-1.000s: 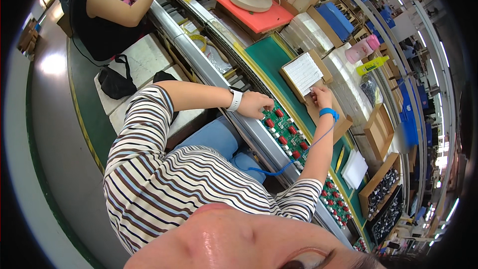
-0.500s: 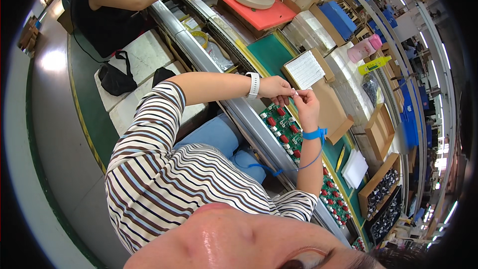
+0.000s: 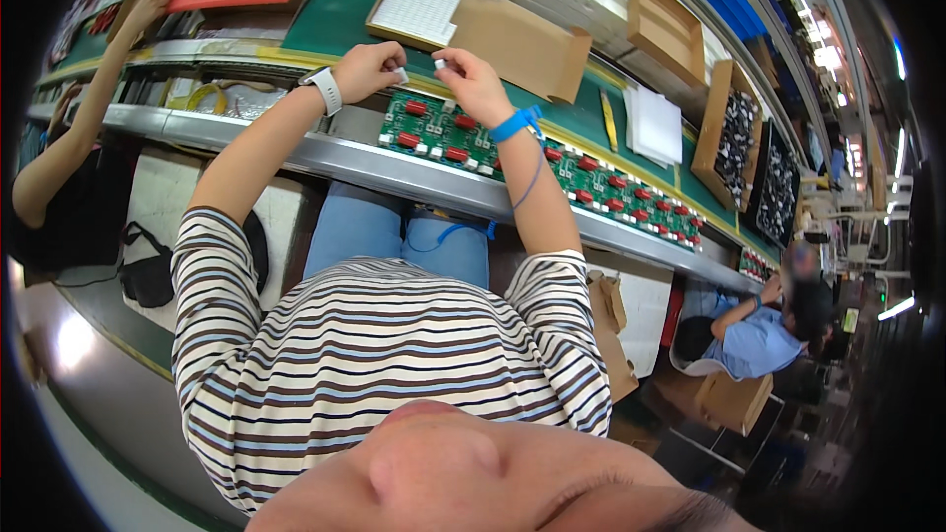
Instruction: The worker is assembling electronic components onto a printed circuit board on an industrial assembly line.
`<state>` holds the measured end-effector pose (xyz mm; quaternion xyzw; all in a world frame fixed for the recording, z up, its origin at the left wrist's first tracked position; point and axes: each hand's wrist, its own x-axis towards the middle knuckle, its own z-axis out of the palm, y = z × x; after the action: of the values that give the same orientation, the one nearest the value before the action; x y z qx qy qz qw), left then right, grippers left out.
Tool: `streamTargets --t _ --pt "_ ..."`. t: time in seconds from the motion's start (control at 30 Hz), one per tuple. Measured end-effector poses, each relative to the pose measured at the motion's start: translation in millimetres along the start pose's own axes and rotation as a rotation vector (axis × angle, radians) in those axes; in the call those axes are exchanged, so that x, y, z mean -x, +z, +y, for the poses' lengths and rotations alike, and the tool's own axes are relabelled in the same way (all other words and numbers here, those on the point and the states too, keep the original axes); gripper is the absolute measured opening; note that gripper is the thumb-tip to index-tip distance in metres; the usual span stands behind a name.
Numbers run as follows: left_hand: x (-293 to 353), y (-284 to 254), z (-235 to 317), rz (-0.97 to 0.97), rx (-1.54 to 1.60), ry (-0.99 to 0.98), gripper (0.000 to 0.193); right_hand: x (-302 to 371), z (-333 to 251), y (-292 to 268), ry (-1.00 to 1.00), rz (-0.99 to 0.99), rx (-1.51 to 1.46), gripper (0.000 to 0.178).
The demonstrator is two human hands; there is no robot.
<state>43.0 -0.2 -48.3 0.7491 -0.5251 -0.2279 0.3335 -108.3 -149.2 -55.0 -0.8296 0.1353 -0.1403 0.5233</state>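
My left hand, with a white watch on its wrist, pinches a small white block-shaped part. A little to its right, my right hand holds a similar small white piece between thumb and fingertips. A blue band with a cord circles my right wrist. Both hands are apart, above a green circuit board that carries red and white components. Just beyond them sits a cardboard box filled with rows of small white parts.
More populated green boards line the rail to the right. Beyond lie a yellow tool, white sheets and a carton of black parts. A co-worker's arm reaches in at left; another person sits far right.
The view has swung toward the right, so the bench now runs more level. My hands, which were together at the fingertips, have moved apart, each with a white piece.
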Motion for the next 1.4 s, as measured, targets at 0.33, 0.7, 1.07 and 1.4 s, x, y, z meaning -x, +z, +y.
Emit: streamTargets --t 0.33,0.7,1.07,1.4 --pt "4.7 4.3 8.1 -0.089 -0.097 0.015 0.013 13.0 -9.4 2.3 0.078 -0.011 0.358 0.024" --pt "9.0 5.5 8.6 -0.057 -0.15 0.098 0.013 14.7 0.6 5.9 0.011 0.029 0.561 0.019" --pt "13.0 7.6 3.1 -0.066 -0.125 0.139 0.013 17.4 -1.8 4.3 0.033 0.012 0.596 0.018" --pt "15.7 11.5 4.9 -0.034 -0.236 0.212 0.014 16.4 1.0 3.5 0.018 -0.013 0.577 0.015"
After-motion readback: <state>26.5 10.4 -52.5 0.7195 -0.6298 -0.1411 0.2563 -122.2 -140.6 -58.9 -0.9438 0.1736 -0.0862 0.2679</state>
